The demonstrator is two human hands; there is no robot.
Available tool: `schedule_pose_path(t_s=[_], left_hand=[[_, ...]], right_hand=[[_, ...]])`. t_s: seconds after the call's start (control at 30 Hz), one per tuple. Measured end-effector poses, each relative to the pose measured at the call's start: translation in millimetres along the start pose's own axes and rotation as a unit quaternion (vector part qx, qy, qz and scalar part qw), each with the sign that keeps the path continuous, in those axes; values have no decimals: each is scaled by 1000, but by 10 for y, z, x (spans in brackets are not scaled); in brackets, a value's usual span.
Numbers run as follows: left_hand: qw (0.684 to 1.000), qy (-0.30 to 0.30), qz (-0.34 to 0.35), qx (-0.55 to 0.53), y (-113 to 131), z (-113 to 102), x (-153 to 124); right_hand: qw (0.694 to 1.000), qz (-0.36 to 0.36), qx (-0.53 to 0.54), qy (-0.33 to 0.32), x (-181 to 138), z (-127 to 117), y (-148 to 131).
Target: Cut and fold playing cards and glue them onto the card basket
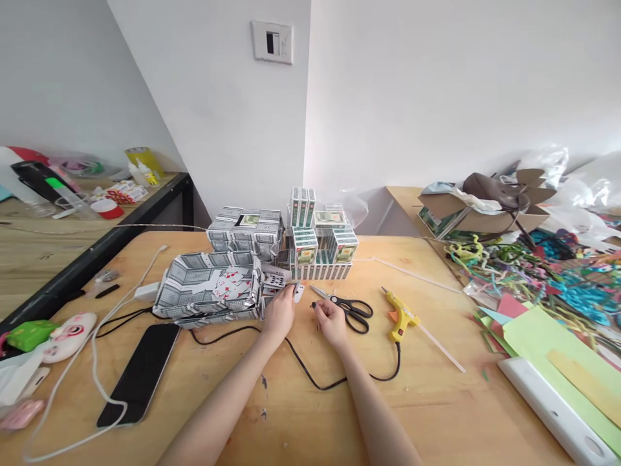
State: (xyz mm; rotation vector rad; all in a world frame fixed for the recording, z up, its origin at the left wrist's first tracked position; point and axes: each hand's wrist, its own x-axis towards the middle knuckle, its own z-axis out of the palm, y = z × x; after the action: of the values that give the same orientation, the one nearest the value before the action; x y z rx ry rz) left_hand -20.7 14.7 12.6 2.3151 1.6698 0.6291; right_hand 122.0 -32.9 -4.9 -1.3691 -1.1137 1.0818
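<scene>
My left hand (280,314) is closed, its fingertips pinching what looks like a playing card (299,294). More playing cards (275,279) lie beside its fingers, partly hidden. Just to the right, my right hand (330,322) is closed, with a small dark bit at its fingertips that I cannot make out. Black-handled scissors (356,312) lie right behind it. Left of my hands stands a tray built of folded playing cards (182,288), with loose cards (231,285) inside. A yellow glue gun (402,316) rests to the right.
Behind stand a folded-card block (223,236) and stacked card boxes (327,252). The glue gun's black cord (320,387) crosses the table in front of my hands. A phone (140,372) and white cable (94,362) lie left. Coloured paper (548,346) and craft scraps (557,272) cover the right side.
</scene>
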Motion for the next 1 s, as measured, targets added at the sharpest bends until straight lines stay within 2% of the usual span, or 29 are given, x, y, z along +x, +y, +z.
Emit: schedule_pose_path(t_s=[0.13, 0.27, 0.37, 0.43, 0.5, 0.63, 0.7, 0.77, 0.9, 1.0], left_hand=[[999, -31, -29, 16, -34, -119, -42], [999, 23, -17, -34, -41, -233, -257], [995, 54, 8, -82, -54, -299, -441], [992, 63, 15, -106, -69, -337, -540], [990, 61, 19, -123, -83, -368, -612], [988, 55, 30, -144, -107, -407, -702], [987, 45, 32, -151, -126, -422, -735], [987, 33, 24, -154, -155, -440, -764], [988, 13, -16, -153, -228, -488, -812], [986, -6, -37, -165, -267, -518, -841]], right_hand=[[1000, -7, -11, 2, -3, 21, -26], [997, -28, -46, 58, -104, -112, -122], [972, -34, -144, 184, -277, -461, -173], [931, 10, -204, 304, -407, -776, -161], [892, 71, -258, 365, -515, -1084, -113], [875, 157, -293, 353, -619, -1491, 12], [871, 185, -288, 351, -624, -1583, 49], [882, 216, -253, 333, -614, -1644, 61], [926, 280, -130, 217, -570, -1783, 51], [931, 316, -100, 150, -507, -1920, 51]])
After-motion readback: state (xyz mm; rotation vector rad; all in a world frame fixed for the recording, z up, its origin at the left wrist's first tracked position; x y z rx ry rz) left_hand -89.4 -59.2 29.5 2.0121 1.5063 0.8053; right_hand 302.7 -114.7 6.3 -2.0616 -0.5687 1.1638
